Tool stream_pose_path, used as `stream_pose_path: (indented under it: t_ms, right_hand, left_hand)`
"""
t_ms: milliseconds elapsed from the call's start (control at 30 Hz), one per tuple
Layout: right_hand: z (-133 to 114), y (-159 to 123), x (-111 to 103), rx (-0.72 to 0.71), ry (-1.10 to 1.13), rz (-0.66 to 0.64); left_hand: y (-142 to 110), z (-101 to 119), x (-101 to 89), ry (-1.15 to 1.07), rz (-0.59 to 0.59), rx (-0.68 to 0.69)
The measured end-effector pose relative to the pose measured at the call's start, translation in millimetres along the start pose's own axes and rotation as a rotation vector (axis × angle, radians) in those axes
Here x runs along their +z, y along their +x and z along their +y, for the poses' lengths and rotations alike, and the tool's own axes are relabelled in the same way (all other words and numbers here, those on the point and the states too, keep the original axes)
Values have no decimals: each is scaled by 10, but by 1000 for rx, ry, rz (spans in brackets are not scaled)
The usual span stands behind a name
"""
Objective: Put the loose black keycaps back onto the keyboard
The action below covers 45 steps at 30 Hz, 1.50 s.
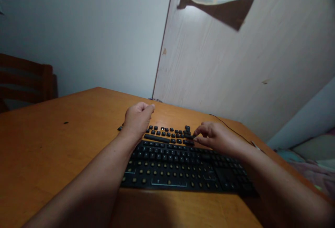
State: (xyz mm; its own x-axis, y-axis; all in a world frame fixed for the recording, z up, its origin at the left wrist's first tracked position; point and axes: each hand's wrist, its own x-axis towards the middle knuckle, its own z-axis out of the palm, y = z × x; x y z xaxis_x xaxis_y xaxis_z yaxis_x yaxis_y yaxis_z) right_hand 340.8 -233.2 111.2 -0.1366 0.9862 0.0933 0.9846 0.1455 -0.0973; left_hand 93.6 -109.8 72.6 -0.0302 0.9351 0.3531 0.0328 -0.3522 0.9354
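Observation:
A black keyboard (170, 158) lies on the wooden table in front of me. Its lower rows show bare switch posts, while the upper rows still carry their caps. Just beyond it, loose black keycaps (163, 134) are laid out in rows, with the long space bar cap (157, 138) along the near side. My left hand (137, 121) is closed in a fist above the left end of these rows; whatever it may hold is hidden. At the right end, my right hand (209, 135) pinches a dark keycap (190, 137) between thumb and fingers.
The wooden table (60, 144) meets a wall behind. A small dark piece (66, 122) lies far left. A thin black cable (227, 125) runs along the right side. There is a wooden chair (26, 80) at left and bedding (311, 165) at right.

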Motion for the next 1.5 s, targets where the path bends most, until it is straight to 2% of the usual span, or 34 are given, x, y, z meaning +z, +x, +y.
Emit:
stream_pose_path:
  t_ms: [167, 333, 600, 867, 1133, 1500]
  right_hand:
    - [-62, -549, 101, -16, -35, 8]
    - [-44, -766, 302, -19, -65, 3]
    - [-32, -783, 431, -14, -57, 24]
    - [0, -786, 444, -12, -59, 23]
    - [-70, -765, 450, -20, -65, 32]
    - [-156, -764, 469, -34, -178, 27]
  left_hand:
    - [-34, 27, 8, -15, 14, 7]
    - [-25, 41, 3, -11, 21, 4]
    - [-28, 19, 5, 33, 15, 2]
    - [-35, 26, 7, 65, 17, 7]
    - [-48, 41, 10, 52, 5, -3]
    - [-39, 31, 18, 54, 13, 4]
